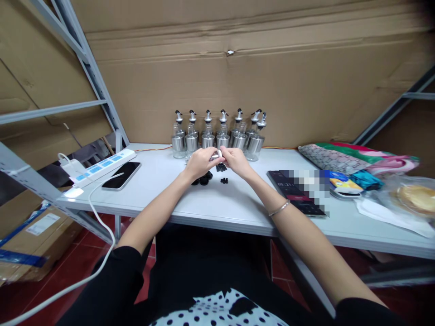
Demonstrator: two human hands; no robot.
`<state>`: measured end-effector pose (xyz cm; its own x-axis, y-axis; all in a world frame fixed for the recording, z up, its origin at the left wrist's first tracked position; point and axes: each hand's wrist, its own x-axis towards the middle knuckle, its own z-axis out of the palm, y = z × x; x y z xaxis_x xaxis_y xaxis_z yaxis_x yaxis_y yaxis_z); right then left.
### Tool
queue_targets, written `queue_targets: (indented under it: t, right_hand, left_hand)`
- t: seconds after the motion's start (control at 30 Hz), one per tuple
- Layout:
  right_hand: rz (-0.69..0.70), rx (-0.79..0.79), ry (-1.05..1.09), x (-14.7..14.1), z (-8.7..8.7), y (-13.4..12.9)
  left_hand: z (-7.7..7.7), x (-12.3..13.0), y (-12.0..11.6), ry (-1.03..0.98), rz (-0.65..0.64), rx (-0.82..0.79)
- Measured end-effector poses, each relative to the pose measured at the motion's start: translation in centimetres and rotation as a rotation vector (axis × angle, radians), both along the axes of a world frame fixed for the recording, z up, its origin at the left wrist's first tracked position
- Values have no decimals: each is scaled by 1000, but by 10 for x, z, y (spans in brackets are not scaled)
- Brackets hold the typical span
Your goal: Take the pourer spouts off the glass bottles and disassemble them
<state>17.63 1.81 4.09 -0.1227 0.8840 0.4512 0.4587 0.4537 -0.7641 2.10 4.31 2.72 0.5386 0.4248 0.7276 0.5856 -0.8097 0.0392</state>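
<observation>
My left hand point(201, 162) and my right hand point(237, 161) meet above the middle of the table, fingers pinched together. Between them is a small silvery metal piece point(216, 155), which looks like a pourer top; the fingers cover much of it. Just behind stand glass bottles with steel sleeves point(222, 141) in two rows. Several at the back carry silver pourer spouts point(208, 117) with black tips, and the right front bottle has a tilted spout point(262, 121). Round black stoppers point(204, 179) lie below my left hand. Small black parts point(224, 180) lie near my right.
On the left are a white power strip point(107, 166) and a phone point(122, 175) with a white cable. To the right lie another phone point(297, 194), a colourful packet point(341, 183), a patterned cloth bag point(360, 158) and food in clear plastic point(413, 199). Cardboard point(238, 81) walls the back.
</observation>
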Motion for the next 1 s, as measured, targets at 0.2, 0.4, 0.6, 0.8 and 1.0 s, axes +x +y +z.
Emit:
queue_targets:
  t: [0.2, 0.4, 0.6, 0.8, 1.0]
  right_hand:
    - [14, 21, 45, 1, 2, -1]
    - [92, -163, 340, -1, 6, -1]
    - [166, -362, 468, 0, 8, -3]
    - [54, -229, 498, -5, 3, -3]
    - [-110, 35, 471, -17, 0, -11]
  left_hand:
    - [-3, 0, 3, 65, 22, 78]
    - [-1, -2, 0, -12, -26, 158]
    - [-2, -1, 2, 49, -69, 221]
    - [1, 4, -4, -61, -93, 13]
    - [12, 8, -11, -295, -248, -331]
